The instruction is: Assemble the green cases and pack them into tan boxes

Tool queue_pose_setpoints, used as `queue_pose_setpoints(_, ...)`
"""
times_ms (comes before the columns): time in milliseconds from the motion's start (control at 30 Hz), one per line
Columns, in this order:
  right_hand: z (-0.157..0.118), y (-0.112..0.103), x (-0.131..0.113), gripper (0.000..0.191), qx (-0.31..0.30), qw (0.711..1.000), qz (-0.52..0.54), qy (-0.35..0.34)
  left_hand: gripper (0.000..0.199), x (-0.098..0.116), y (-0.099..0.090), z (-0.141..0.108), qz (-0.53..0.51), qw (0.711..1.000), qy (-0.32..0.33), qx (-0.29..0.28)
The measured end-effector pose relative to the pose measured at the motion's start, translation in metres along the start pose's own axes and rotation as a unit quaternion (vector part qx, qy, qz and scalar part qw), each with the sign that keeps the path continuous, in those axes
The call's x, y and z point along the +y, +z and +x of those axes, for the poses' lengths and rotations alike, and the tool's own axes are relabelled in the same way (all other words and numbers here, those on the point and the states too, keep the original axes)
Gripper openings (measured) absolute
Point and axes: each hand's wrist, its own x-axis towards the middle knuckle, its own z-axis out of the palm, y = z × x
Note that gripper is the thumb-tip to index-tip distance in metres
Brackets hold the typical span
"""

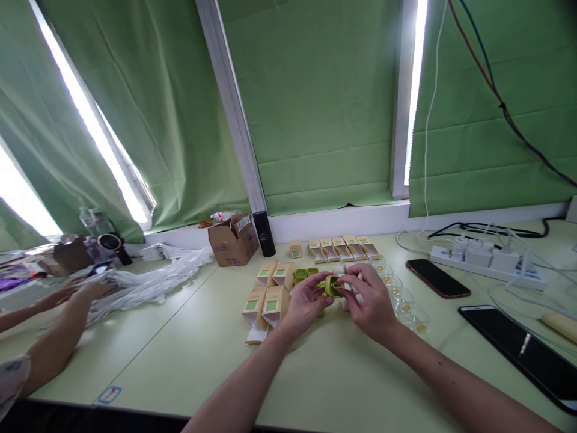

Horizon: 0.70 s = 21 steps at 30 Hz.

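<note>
1. The left hand [306,305] and the right hand [370,302] pinch a green case [330,287] above the counter [180,361], between small cartons [276,304] and clear plastic pieces [404,297].
2. The step seems two-handed handling; the next move probably calls for a light, even grip.

L grip [309,299], R grip [370,300] on grn container [332,287], tan boxes [274,305] on tbl [180,361]

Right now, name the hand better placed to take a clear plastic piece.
Probably the right hand: it is nearer the clear plastic pieces, while the left hand is nearer the beige boxes. Both hold the green container.
</note>
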Motion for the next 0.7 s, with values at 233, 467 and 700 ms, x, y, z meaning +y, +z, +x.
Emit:
queue_pose_setpoints(233, 0.002, -0.0008, -0.0009, 0.014, -0.019, 0.999, -0.036, -0.035, 0.055, -0.0037, -0.0033, 0.0, 0.03, 1.0, 0.004, 0.004)
queue_pose_setpoints(467, 0.0007, 0.0017, -0.0007, 0.015, -0.036, 0.999, -0.028, -0.028, 0.055, -0.0034, -0.0031, 0.001, 0.041, 0.999, 0.002, 0.01)
queue_pose_setpoints(700, -0.0007, 0.0033, -0.0009, 0.015, -0.03, 0.999, -0.013, -0.026, 0.058, -0.0074, -0.0055, 0.0009, 0.051, 0.999, -0.005, 0.019)
